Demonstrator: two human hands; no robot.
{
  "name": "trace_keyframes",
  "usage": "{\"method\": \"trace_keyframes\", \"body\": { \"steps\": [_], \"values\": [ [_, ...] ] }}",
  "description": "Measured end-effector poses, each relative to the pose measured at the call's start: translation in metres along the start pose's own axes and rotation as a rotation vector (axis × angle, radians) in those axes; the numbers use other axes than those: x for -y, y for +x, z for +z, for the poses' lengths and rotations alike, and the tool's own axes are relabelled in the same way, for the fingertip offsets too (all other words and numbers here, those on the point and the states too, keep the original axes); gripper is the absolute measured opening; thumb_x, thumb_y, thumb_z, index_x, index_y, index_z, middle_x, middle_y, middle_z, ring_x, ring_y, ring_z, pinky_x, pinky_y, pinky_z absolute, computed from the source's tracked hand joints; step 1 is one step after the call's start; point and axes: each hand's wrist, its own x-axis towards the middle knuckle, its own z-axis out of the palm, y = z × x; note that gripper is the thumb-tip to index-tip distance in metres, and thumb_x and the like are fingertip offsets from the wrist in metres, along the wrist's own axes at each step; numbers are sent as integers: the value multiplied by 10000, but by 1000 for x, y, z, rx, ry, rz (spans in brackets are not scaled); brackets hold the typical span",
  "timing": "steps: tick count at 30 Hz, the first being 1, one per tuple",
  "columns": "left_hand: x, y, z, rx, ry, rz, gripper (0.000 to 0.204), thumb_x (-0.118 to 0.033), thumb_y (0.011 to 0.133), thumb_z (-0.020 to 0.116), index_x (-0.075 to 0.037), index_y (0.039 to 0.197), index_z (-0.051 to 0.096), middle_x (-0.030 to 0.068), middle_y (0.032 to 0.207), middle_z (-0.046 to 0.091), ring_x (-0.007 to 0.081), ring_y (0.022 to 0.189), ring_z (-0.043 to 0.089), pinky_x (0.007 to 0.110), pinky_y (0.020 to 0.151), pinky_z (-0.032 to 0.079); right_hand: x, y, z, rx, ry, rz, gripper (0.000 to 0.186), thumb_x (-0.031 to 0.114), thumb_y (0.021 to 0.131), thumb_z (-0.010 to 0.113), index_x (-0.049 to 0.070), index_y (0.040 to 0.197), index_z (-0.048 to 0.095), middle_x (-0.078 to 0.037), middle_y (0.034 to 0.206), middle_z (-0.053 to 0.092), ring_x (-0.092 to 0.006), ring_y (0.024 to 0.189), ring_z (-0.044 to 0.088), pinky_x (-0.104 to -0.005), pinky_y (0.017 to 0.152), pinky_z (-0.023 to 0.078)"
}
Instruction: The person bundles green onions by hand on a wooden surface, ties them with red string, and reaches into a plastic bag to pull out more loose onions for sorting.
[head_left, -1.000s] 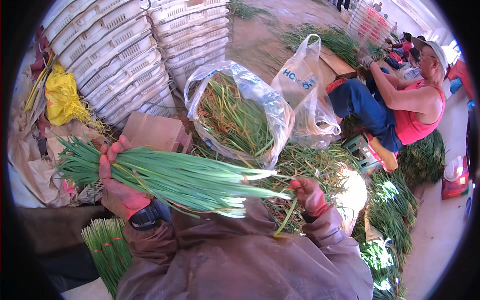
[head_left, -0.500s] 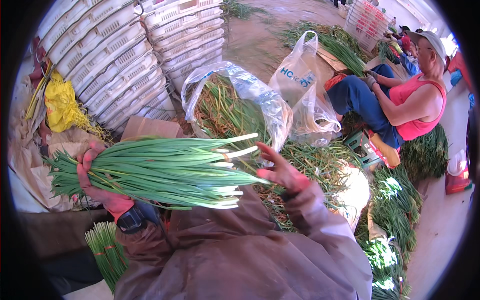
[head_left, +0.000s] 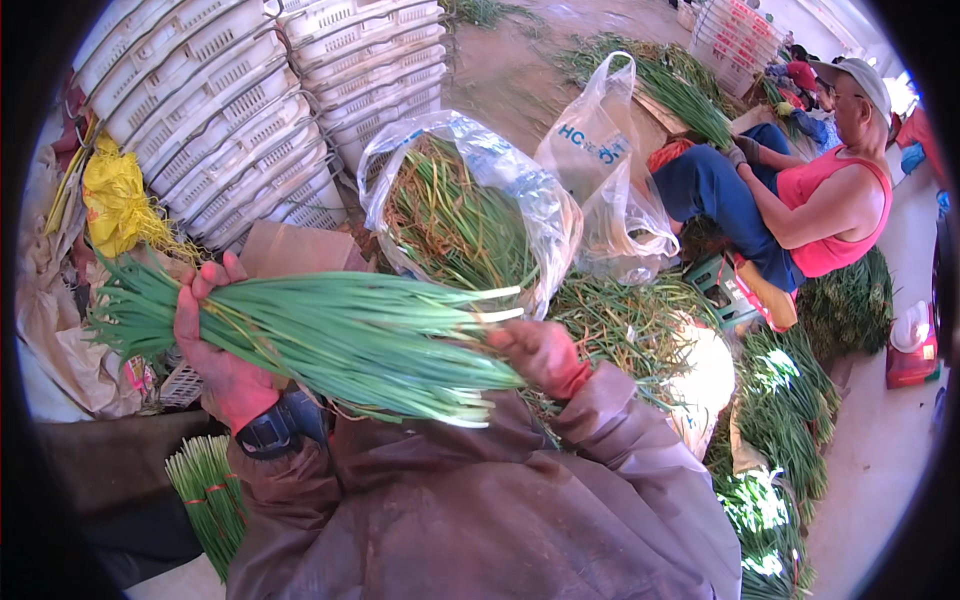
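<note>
A thick bunch of garlic chives (head_left: 340, 325) lies across my lap, its leafy tips to the left and pale stem ends to the right. Wrapped round the leafy part from below is my left hand (head_left: 215, 335), its fingers curling up over the far side. At the stem ends, my right hand (head_left: 543, 355) has its fingers drawn together in a pinch on some of the stalks; its fingertips are partly blurred. Below my left forearm stands a tied bundle of chives (head_left: 207, 500) with red bands.
White crates (head_left: 210, 110) are stacked at the far left, near a yellow net sack (head_left: 120, 205). Ahead, a clear plastic bag (head_left: 465, 135) holds trimmings, next to another plastic bag (head_left: 600, 160). A seated person (head_left: 820, 200) handles chives at right. Green bundles (head_left: 780, 430) line the right side.
My right hand has moved left onto the stem ends, and its spread fingers have closed. The left hand still holds the bunch, which has tilted slightly, its stem ends lower.
</note>
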Motion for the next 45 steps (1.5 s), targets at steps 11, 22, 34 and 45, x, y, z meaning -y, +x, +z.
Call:
{"method": "trace_keyframes", "body": {
  "steps": [11, 22, 34, 45],
  "values": [
    [-28, 17, -6, 28, -131, 88, 111, -78, 903, 519, 25, 937, 543, 33, 777, 536, 175, 885, 576, 393, 1061, 409, -157, -161, -96, 425, -611, 1129, 486, 345, 849, 653, 32, 1213, 580, -229, 1070, 633, -281, 986, 624, -371, 870, 478],
    [-14, 22, 40, 41, 102, 178, 336, -113, 913, 506, 23, 1218, 465, 70, 895, 651, 188, 960, 616, 395, 1109, 332, 40, 8, 15, 317, 331, 126, 381, 224, 903, 607, -3, 1201, 539, -118, 977, 665, -202, 772, 597, -323, 735, 491],
    [-26, 33, 17, 326, 46, 177, 368, -121, 922, 506, 40, 1244, 427, 43, 938, 609, 180, 965, 602, 400, 1070, 384, -16, -42, -190, -607, 356, 306, 290, 291, 930, 574, 52, 1082, 637, 6, 692, 624, -36, 510, 506, -164, 464, 397],
    [54, 24, 66, 395, 15, -127, 249, -281, 782, 702, -159, 991, 643, 194, 1480, 267, 384, 1360, 261, 539, 1090, 291, 118, 70, -106, 354, 512, -175, 440, 90, 933, 470, 65, 1368, 415, -71, 1001, 634, -140, 806, 583, -259, 685, 477]
  ]
}}
